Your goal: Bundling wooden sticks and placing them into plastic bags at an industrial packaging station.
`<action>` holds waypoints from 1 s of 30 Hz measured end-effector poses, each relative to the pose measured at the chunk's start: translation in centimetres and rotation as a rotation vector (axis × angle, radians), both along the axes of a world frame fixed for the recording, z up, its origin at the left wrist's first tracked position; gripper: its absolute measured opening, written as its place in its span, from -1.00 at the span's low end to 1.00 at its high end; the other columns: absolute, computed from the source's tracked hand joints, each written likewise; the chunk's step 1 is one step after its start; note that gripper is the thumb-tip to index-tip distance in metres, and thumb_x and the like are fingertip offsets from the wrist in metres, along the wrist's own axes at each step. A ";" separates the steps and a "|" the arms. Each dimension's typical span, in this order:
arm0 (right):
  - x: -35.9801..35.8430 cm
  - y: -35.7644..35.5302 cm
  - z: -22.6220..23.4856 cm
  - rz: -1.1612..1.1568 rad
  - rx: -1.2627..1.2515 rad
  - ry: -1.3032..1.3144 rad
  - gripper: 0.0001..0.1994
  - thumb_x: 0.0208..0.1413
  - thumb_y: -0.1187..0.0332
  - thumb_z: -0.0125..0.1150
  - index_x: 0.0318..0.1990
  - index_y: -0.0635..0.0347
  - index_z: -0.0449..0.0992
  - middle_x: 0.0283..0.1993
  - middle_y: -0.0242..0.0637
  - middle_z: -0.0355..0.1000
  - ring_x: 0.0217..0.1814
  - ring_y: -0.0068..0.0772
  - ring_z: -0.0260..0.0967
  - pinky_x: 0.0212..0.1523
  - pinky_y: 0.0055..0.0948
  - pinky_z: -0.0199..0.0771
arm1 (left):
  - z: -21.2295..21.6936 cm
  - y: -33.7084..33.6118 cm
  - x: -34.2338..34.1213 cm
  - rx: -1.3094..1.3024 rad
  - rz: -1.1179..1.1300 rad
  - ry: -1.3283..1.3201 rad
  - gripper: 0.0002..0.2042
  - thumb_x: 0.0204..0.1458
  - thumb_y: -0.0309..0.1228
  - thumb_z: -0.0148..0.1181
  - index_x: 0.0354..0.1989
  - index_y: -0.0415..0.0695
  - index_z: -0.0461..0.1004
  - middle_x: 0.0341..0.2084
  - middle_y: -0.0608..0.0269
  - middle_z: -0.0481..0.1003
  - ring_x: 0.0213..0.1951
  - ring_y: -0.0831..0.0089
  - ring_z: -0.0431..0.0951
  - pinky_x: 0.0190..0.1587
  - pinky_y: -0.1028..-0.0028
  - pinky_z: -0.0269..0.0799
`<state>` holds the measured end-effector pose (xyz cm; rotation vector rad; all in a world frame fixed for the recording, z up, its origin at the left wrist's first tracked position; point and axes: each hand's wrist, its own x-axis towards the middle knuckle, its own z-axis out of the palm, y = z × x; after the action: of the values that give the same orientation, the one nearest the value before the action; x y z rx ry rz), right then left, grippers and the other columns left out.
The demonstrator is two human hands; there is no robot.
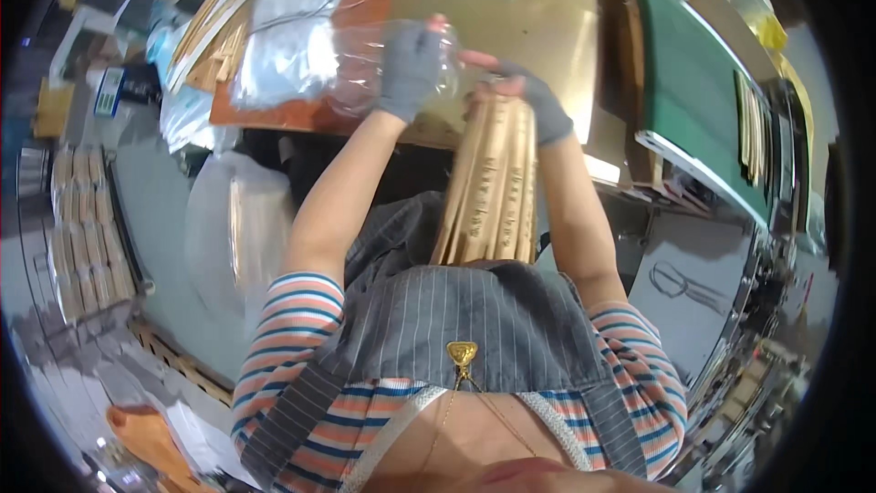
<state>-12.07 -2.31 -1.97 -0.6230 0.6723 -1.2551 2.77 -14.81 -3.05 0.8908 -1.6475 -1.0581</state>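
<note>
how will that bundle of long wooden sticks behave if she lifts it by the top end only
The bundle of wooden sticks looks stiff: each piece runs straight from the right hand down to her apron. Being loose and unbound, the pieces would probably slide apart and fan out. The left hand grips a clear plastic bag, which looks floppy and likely slippery.

This looks like a small packing workshop. The tabletop is crowded: clear plastic bags at eleven o'clock, a green cutting mat at two o'clock. Rows of wooden sticks sit stacked at nine o'clock, with more bagged stock beside them.
</note>
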 end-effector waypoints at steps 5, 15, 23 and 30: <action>0.6 1.0 -1.2 -0.188 0.066 -0.040 -0.53 0.19 0.08 -0.08 0.12 0.22 0.23 -0.05 -0.21 0.38 -0.04 -0.42 0.36 -0.02 -0.43 0.40 | 4.8 7.5 1.4 -0.393 -0.566 -0.332 -0.69 0.03 -0.29 0.07 -0.65 -0.26 0.35 -0.79 0.15 0.28 -0.71 0.39 0.28 -0.59 0.44 0.18; 3.0 9.4 0.5 -0.237 0.267 1.500 -0.68 -0.03 0.05 0.15 -0.34 0.12 0.50 -0.47 -0.09 0.43 -0.51 -0.06 0.39 -0.49 -0.24 0.36 | 5.4 13.6 6.3 -0.173 -0.490 -0.372 -0.84 -0.06 -0.44 0.13 -0.61 -0.17 0.34 -0.77 0.19 0.29 -0.69 0.40 0.34 -0.60 0.49 0.21; -3.3 -1.5 12.8 -0.585 -0.357 1.963 -0.89 -0.07 0.34 0.05 -0.44 0.17 0.41 -0.59 -0.20 0.38 -0.51 -0.22 0.38 -0.43 -0.37 0.34 | 12.3 -6.7 2.7 -0.272 -0.397 -0.774 -0.74 -0.06 -0.23 0.04 -0.46 -0.21 0.48 -0.67 0.15 0.48 -0.56 0.32 0.51 -0.44 0.41 0.38; -9.6 -3.2 11.7 -0.286 0.135 1.451 -0.92 -0.08 0.41 0.01 -0.41 0.19 0.37 -0.62 -0.38 0.28 -0.61 -0.58 0.29 -0.59 -0.53 0.29 | 12.7 -4.4 -0.9 -0.230 -0.370 -0.555 -0.72 0.04 -0.32 -0.04 -0.26 -0.28 0.48 -0.50 0.23 0.50 -0.54 0.58 0.49 -0.59 0.56 0.38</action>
<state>-21.63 -5.56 9.77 -1.3429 2.0656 -0.8242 1.83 -19.24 9.64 0.7825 -2.4170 -0.8750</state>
